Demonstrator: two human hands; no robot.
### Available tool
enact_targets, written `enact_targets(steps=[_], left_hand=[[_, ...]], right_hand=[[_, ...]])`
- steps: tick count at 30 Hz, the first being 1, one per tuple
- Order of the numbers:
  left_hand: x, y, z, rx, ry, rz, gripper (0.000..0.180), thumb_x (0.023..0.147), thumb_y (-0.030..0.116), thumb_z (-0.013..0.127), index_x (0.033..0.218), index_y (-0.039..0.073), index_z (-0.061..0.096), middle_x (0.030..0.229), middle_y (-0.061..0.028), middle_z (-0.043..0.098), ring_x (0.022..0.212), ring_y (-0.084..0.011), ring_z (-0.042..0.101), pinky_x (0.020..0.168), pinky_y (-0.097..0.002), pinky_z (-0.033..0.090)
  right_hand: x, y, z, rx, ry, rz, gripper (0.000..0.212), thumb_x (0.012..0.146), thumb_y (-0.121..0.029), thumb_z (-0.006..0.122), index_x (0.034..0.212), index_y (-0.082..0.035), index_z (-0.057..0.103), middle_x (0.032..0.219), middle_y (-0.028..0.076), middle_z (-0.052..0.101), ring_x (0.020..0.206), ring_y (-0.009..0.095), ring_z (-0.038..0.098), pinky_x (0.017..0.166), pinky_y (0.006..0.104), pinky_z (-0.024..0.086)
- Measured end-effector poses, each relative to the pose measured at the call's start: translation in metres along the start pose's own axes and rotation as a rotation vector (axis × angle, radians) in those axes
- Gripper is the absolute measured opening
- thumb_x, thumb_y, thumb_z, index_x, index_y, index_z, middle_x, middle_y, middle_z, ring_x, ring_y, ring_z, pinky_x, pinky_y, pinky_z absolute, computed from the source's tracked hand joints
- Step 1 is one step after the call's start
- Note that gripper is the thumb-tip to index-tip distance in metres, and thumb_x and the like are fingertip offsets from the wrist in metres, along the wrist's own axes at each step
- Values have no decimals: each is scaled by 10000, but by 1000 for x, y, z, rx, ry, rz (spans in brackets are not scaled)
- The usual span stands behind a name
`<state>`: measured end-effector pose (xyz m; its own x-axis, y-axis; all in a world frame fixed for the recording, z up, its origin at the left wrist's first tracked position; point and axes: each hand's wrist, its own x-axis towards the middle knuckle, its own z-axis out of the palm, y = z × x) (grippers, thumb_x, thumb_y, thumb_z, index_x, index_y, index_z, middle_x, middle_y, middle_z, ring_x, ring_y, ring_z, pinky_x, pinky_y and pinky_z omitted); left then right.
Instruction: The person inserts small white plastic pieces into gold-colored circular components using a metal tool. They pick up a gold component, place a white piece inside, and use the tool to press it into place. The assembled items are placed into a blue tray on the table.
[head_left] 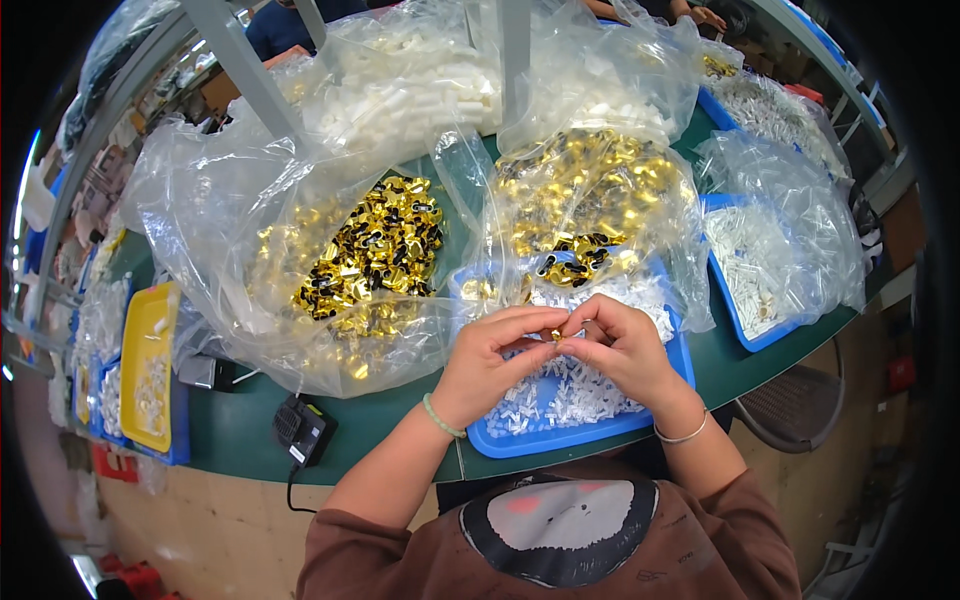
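Both my hands meet over a blue tray (540, 437) heaped with small white plastic pieces (585, 390). Between the fingertips of my left hand (507, 352) and my right hand (618, 345) is a small shiny gold part (557, 336), pinched from both sides. Most of it is hidden by the fingers. Just beyond the hands, a clear plastic bag (600, 195) of gold and black parts spills toward the tray. Left of it lies another open bag with a pile of gold parts (380, 240).
Bags of white tubular pieces (400, 110) stand at the back behind grey posts (515, 60). A blue tray of white strips (750, 270) is at the right, and a yellow tray (150, 365) at the left. A black corded device (303, 428) sits near the green table's edge. Other people are beyond the table.
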<state>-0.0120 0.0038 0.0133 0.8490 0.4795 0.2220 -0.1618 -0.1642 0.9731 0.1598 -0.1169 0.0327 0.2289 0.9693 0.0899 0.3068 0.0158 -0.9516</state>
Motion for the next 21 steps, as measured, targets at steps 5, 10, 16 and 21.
enact_targets(steps=[5,10,16,21], left_hand=[[1,-12,2,-105,128,-83,238,880,15,667,1117,8,644,1061,-69,653,959,-142,645,844,-256,528],[0,-17,4,-304,238,-144,214,927,42,635,1119,-6,555,1037,-47,634,967,-98,617,848,-239,500],[3,-20,5,-390,280,-136,213,939,34,609,1138,5,538,1055,-65,636,976,-112,619,873,-253,498],[2,-27,5,-287,248,-49,211,930,9,606,1137,16,563,1132,-73,607,1042,-115,594,917,-263,493]], right_hand=[[1,-10,2,-139,71,-7,94,882,-103,688,936,-34,655,719,38,615,626,97,545,592,239,440],[-3,3,-4,-518,-31,-188,115,825,-88,694,930,-47,674,832,101,680,739,275,668,674,339,535],[-3,1,21,-652,-248,-264,158,784,-125,705,935,-89,675,909,101,593,750,312,644,663,408,525],[-3,10,13,-816,-213,-254,98,808,-129,665,893,-79,663,886,106,582,737,304,642,653,406,521]])
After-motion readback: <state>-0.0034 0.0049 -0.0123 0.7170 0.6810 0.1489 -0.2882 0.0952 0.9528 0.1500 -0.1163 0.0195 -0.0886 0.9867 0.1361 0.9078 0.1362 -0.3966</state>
